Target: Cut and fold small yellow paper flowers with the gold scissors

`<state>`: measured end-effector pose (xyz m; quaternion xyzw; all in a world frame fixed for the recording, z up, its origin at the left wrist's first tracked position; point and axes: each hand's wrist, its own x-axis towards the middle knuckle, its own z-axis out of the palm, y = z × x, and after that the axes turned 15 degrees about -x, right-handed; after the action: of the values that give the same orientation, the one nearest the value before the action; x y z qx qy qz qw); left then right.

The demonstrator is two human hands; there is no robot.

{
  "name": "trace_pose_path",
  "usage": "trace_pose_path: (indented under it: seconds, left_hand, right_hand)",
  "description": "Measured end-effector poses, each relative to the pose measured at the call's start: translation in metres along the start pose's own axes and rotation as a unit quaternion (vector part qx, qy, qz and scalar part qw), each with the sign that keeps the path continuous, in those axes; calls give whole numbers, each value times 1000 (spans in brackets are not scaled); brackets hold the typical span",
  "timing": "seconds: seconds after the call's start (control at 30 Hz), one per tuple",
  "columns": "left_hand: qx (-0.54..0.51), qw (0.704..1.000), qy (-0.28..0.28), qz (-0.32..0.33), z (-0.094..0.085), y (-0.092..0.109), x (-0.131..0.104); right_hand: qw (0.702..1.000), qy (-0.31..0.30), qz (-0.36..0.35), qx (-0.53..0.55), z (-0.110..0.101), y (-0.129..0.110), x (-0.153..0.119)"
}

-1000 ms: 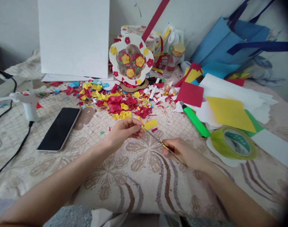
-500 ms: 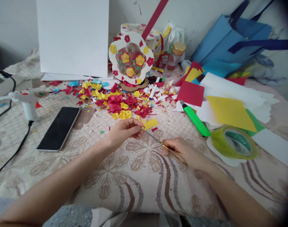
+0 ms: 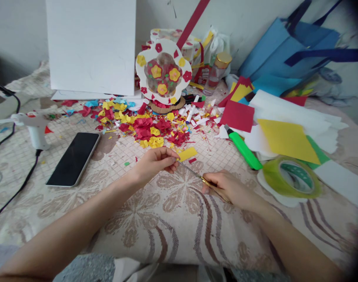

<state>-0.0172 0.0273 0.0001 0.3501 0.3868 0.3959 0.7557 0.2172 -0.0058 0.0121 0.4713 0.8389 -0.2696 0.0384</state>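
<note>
My left hand [image 3: 162, 159] is closed in a pinch, with a bit of yellow paper at its fingertips, mostly covered by the fingers. A yellow paper strip [image 3: 188, 154] extends right behind those fingertips; whether it is the pinched piece or lies apart, I cannot tell. In my right hand [image 3: 221, 184] are scissors [image 3: 208, 183] with gold handles. Their thin blades point up and left, and the tips reach the left fingertips. A small red paper scrap [image 3: 192, 160] lies just above the blades.
Beyond my hands spread red and yellow paper flowers [image 3: 146, 129], below a flower-shaped decorated piece [image 3: 163, 72]. At left are a phone [image 3: 74, 158] and a glue gun [image 3: 36, 131]. To the right lie a green cutter [image 3: 243, 148], a tape roll [image 3: 290, 177] and coloured paper sheets [image 3: 289, 139].
Hardly anything differs. Both hands and the scissors stay in nearly the same place, and the whole view has shifted very slightly.
</note>
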Motion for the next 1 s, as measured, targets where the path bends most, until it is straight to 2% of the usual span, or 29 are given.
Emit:
trace_pose_path:
  seconds: [0.37, 0.53, 0.67, 0.77, 0.93, 1.0]
  left_hand:
    - [21, 1000, 2, 1, 0, 1, 0]
    - [27, 1000, 7, 15, 0, 1, 0]
    - [13, 999, 18, 36, -2, 2, 1]
    - [7, 999, 14, 33, -2, 3, 0]
    - [-13, 1000, 4, 14, -1, 1, -1]
    - [-21, 1000, 0, 12, 0, 0, -2]
  right_hand:
    - [994, 49, 10, -98, 7, 7, 2]
    - [986, 83, 20, -144, 10, 7, 3]
    - [983, 83, 33, -162, 6, 7, 3]
    - [968, 95, 86, -214, 0, 12, 4]
    - [908, 154, 211, -329, -6, 26, 3]
    - [896, 160, 242, -337, -8, 30, 1]
